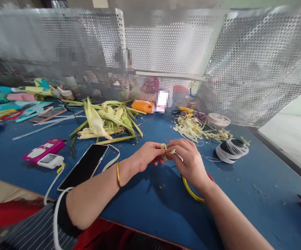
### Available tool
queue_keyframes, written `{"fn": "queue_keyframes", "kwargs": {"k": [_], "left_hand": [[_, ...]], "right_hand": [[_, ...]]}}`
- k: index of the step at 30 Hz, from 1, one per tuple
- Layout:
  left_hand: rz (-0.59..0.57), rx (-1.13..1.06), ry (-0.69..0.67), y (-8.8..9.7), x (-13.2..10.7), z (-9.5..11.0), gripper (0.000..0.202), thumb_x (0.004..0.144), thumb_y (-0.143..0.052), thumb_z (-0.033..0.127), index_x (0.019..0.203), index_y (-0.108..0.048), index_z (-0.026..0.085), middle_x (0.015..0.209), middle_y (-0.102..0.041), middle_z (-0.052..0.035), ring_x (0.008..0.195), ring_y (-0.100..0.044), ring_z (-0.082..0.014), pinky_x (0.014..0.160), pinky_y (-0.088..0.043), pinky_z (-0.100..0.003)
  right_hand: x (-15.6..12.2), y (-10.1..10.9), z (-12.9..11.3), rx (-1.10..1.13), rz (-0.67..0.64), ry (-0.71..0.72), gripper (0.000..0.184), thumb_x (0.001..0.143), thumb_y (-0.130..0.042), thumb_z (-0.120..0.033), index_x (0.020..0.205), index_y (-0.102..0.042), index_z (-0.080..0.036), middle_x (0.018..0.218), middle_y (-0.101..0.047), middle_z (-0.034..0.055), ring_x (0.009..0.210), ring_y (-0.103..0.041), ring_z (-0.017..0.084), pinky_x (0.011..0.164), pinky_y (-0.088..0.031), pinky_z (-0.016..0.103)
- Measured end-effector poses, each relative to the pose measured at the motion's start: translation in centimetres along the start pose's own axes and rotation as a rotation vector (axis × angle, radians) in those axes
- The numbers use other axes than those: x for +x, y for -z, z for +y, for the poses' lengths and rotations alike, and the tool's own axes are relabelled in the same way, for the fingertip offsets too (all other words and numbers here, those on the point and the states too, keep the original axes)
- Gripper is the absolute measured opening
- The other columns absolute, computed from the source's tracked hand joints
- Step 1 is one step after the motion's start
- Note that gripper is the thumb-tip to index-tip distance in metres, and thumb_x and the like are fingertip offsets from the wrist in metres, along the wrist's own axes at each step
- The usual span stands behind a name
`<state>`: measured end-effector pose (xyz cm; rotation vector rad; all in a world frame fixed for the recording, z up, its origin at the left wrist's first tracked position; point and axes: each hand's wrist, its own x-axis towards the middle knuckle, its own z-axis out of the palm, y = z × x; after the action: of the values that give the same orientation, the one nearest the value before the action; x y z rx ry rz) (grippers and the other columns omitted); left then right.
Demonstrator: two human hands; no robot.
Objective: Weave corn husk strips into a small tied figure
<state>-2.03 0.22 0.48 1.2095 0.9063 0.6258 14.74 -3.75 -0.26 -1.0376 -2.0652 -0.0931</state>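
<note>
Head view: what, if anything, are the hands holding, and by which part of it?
The left hand and right hand together pinch a small pale piece; exactly which part of it each grips cannot be told.

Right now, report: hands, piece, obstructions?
Left hand and right hand pinching small pale piece. Piece raised above blue table. Yellow loop partly hidden by right hand, clear of fingertips.

We face a broad, flat, blue-topped table (pixel 244 211) spreading toward six o'clock. Along its far edge, from ten to two o'clock, we see silver-grey perforated metal panels (pixel 166 45), with a narrow off-white strip (pixel 170 75) crossing near twelve. Whitish light gleams on them around one; at three, we notice a smooth white surface (pixel 293 133).
</note>
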Motion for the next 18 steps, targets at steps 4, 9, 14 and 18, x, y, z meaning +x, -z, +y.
{"fn": "queue_keyframes", "kwargs": {"k": [4,9,14,18], "left_hand": [[-0.080,0.135,-0.056,-0.1,-0.2,0.0,0.020,0.079,-0.061,0.034,0.076,-0.066,0.015,0.077,-0.069,-0.0041,0.054,-0.056,-0.0099,0.045,-0.035,-0.022],[-0.111,0.108,-0.041,-0.4,-0.1,-0.2,0.021,0.084,-0.055,0.032,0.076,-0.064,0.014,0.073,-0.066,-0.0037,0.057,-0.058,-0.0116,0.048,-0.039,-0.023],[-0.082,0.048,0.004,-0.8,-0.1,-0.3,0.021,0.086,-0.058,0.030,0.073,-0.063,0.013,0.067,-0.064,-0.0030,0.058,-0.060,-0.0130,0.063,-0.050,-0.028],[-0.041,0.070,-0.008,-1.1,-0.2,-0.3,0.019,0.086,-0.060,0.027,0.073,-0.063,0.013,0.066,-0.063,-0.0025,0.059,-0.060,-0.0126,0.066,-0.051,-0.028]], "right_hand": [[-0.3,-0.3,0.0,0.019,-0.039,-0.233,0.021,0.096,-0.044,-0.021,0.079,-0.057,-0.021,0.086,-0.065,0.0040,0.079,-0.061,0.016,0.074,-0.045,0.029],[-0.6,-0.9,-0.4,-0.148,-0.046,-0.419,0.025,0.095,-0.044,-0.026,0.071,-0.046,-0.022,0.072,-0.051,-0.0006,0.059,-0.048,0.014,0.055,-0.033,0.025],[-0.6,-1.3,-0.7,-0.149,-0.057,-0.518,0.024,0.093,-0.046,-0.025,0.069,-0.042,-0.022,0.070,-0.049,-0.0015,0.059,-0.045,0.014,0.055,-0.029,0.025],[-0.5,-1.5,-0.6,-0.051,-0.039,-0.609,0.023,0.090,-0.047,-0.028,0.068,-0.042,-0.022,0.070,-0.051,-0.0016,0.060,-0.046,0.014,0.057,-0.030,0.026]]}}
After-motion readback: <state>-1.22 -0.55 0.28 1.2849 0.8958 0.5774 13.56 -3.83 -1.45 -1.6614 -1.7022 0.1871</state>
